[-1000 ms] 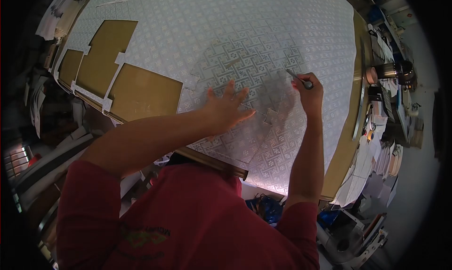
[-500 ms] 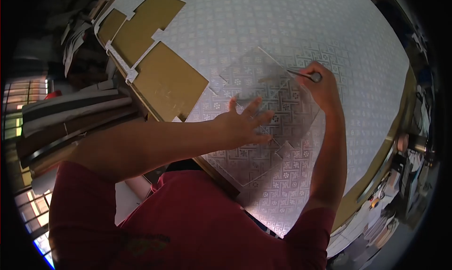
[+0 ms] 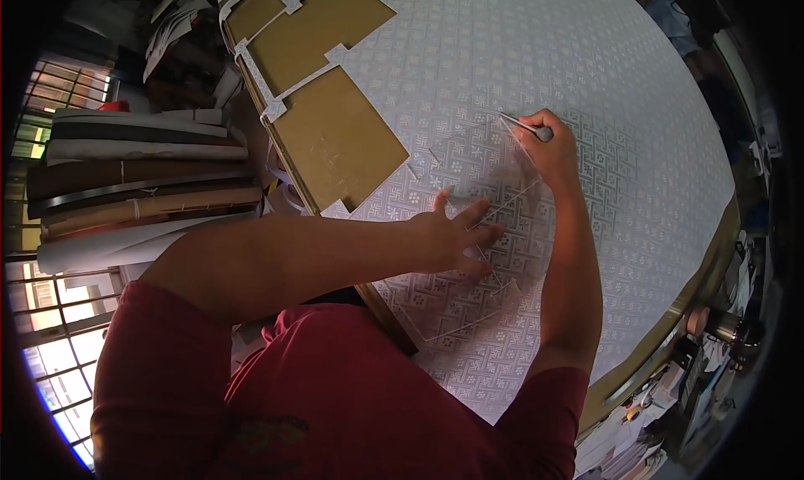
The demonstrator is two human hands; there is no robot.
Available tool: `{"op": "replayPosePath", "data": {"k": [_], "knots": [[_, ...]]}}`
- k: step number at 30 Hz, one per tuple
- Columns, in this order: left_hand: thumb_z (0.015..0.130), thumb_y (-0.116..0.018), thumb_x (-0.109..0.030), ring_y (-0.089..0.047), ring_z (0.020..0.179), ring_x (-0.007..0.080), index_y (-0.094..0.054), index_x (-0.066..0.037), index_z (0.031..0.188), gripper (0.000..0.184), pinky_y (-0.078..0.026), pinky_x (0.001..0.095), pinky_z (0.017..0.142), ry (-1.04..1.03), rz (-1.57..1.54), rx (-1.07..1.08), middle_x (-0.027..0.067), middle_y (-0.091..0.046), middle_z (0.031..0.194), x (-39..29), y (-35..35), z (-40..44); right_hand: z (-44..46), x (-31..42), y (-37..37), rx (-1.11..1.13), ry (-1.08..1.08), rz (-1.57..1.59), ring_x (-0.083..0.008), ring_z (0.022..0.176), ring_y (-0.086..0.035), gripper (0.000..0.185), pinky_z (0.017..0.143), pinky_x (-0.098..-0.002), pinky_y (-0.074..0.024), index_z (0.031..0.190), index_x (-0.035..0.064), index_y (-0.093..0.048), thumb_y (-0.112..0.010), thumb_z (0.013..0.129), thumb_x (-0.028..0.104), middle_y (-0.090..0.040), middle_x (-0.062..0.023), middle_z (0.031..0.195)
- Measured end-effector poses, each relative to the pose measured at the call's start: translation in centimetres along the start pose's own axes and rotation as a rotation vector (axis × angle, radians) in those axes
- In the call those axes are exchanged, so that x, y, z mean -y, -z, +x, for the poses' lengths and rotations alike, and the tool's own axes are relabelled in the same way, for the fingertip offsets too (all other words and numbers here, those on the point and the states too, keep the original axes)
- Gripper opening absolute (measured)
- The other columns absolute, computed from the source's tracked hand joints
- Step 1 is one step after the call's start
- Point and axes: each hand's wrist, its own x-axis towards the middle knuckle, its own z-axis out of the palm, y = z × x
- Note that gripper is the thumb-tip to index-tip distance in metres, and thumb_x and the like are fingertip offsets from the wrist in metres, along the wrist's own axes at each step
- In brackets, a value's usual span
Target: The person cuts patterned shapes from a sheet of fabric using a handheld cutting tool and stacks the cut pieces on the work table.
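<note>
A pale sheet (image 3: 662, 220) with a geometric and floral pattern covers the table. On it lies what looks like a clear template (image 3: 456, 312) with thin pale edges, the pattern showing through. My left hand (image 3: 456, 239) rests flat on this template, fingers spread and holding nothing. Pinched in my right hand (image 3: 553, 152) is a slim pen-like tool (image 3: 529, 129) with a dark rounded end. Its thin tip meets the sheet near the template's far corner. Whether the tip is a blade or a marker I cannot make out.
Cut-out openings at the far left of the sheet bare the brown board (image 3: 339, 136). Rolls of material (image 3: 151, 170) are stacked left of the table, before a barred window (image 3: 63, 329). A metal flask (image 3: 727, 325) and papers (image 3: 620, 434) crowd the right side.
My right hand has moved the tool's tip along the template's edge toward its far corner. My left hand stays spread on the template. The camera view has swung left, so the table appears shifted right.
</note>
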Motion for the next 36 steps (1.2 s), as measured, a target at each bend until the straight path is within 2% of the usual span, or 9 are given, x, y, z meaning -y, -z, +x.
{"op": "replayPosePath", "data": {"k": [7, 9, 12, 18, 23, 27, 31, 34, 36], "knots": [[0.103, -0.056, -0.018, -0.012, 0.16, 0.0459, -0.047, -0.043, 0.148, 0.052, -0.029, 0.0839, 0.113, 0.027, -0.11, -0.054, 0.0135, -0.019, 0.172, 0.2, -2.2, 0.7, 6.8, 0.7, 3.6, 0.403, -0.141, -0.001, -0.0104, 0.079, -0.067, 0.012, 0.074, -0.0276, -0.0563, 0.095, 0.002, -0.075, -0.08, 0.085, 0.005, -0.075, -0.0041, 0.09], [0.105, -0.051, -0.049, -0.013, 0.161, 0.0438, -0.039, -0.04, 0.159, 0.056, -0.012, 0.0826, 0.118, 0.131, -0.228, -0.078, 0.0132, -0.014, 0.175, 0.0, -3.5, 1.2, 8.9, 1.6, 4.0, 0.548, -0.165, -0.005, -0.0105, 0.078, -0.067, 0.013, 0.073, -0.0273, -0.0573, 0.094, 0.0018, -0.075, -0.081, 0.083, 0.003, -0.075, -0.0048, 0.09], [0.105, -0.046, -0.06, -0.009, 0.16, 0.0499, -0.028, -0.038, 0.166, 0.067, -0.008, 0.0765, 0.123, 0.217, -0.383, -0.025, 0.0138, -0.01, 0.176, -0.1, -3.6, 1.9, 11.4, 2.8, 4.0, 0.684, -0.151, -0.158, -0.0118, 0.079, -0.069, 0.013, 0.074, -0.028, -0.0593, 0.091, 0.0007, -0.074, -0.082, 0.081, 0.001, -0.075, -0.0066, 0.09], [0.101, -0.047, -0.067, -0.001, 0.155, 0.0616, -0.022, -0.044, 0.167, 0.074, -0.01, 0.0683, 0.128, 0.338, -0.792, -0.05, 0.0033, -0.002, 0.178, -0.2, -5.8, 2.8, 13.0, 2.8, 0.4, 0.929, -0.129, 0.02, -0.0126, 0.077, -0.068, 0.011, 0.072, -0.029, -0.0602, 0.089, 0.0003, -0.074, -0.081, 0.081, 0.001, -0.075, -0.0078, 0.09], [0.104, -0.045, -0.06, -0.007, 0.158, 0.0533, -0.028, -0.04, 0.165, 0.066, -0.006, 0.0737, 0.125, 0.29, -0.709, -0.099, 0.0062, -0.009, 0.177, -0.1, -4.8, 1.8, 8.9, 6.0, -7.7, 1.117, 0.163, 0.129, -0.0136, 0.085, -0.069, 0.011, 0.079, -0.0302, -0.0561, 0.093, -0.0005, -0.074, -0.08, 0.085, 0.003, -0.075, -0.0057, 0.089], [0.109, -0.045, -0.047, -0.015, 0.161, 0.04, -0.036, -0.037, 0.161, 0.053, -0.008, 0.0831, 0.118, 0.16, -0.432, -0.117, 0.0125, -0.023, 0.173, 0.0, -4.6, 1.6, 6.6, 8.0, -4.9, 0.908, 0.176, -0.01, -0.0118, 0.089, -0.068, 0.011, 0.081, -0.0296, -0.0536, 0.096, 0.0007, -0.073, -0.079, 0.087, 0.005, -0.075, -0.0047, 0.089], [0.107, -0.048, -0.05, -0.02, 0.16, 0.0409, -0.035, -0.037, 0.161, 0.057, -0.013, 0.0815, 0.119, 0.348, -0.624, -0.266, 0.0127, -0.025, 0.172, -0.4, -7.0, 2.9, 0.4, 6.4, -3.9, 0.369, -0.042, 0.184, -0.0116, 0.089, -0.067, 0.012, 0.081, -0.0307, -0.0533, 0.098, 0.0005, -0.071, -0.077, 0.091, 0.008, -0.074, -0.0057, 0.092], [0.102, -0.049, -0.063, -0.026, 0.156, 0.0494, -0.028, -0.035, 0.166, 0.072, -0.016, 0.0761, 0.122, 0.226, -0.237, -0.187, 0.0143, -0.017, 0.174, -0.1, -7.6, 4.1, -4.3, 6.7, -4.6, 0.191, -0.126, 0.135, -0.013, 0.092, -0.068, 0.015, 0.082, -0.0312, -0.0533, 0.098, -0.0006, -0.07, -0.077, 0.091, 0.011, -0.074, -0.0063, 0.095], [0.092, -0.054, -0.075, -0.038, 0.142, 0.0653, -0.029, -0.024, 0.167, 0.094, -0.013, 0.0738, 0.124, 0.484, -0.633, -0.226, 0.0227, -0.008, 0.175, -0.7, -7.3, 4.5, -6.2, 7.1, -5.9, 0.137, -0.134, 0.048, -0.0146, 0.092, -0.069, 0.017, 0.083, -0.0316, -0.0536, 0.098, -0.0006, -0.071, -0.078, 0.09, 0.012, -0.074, -0.0067, 0.095]]}}
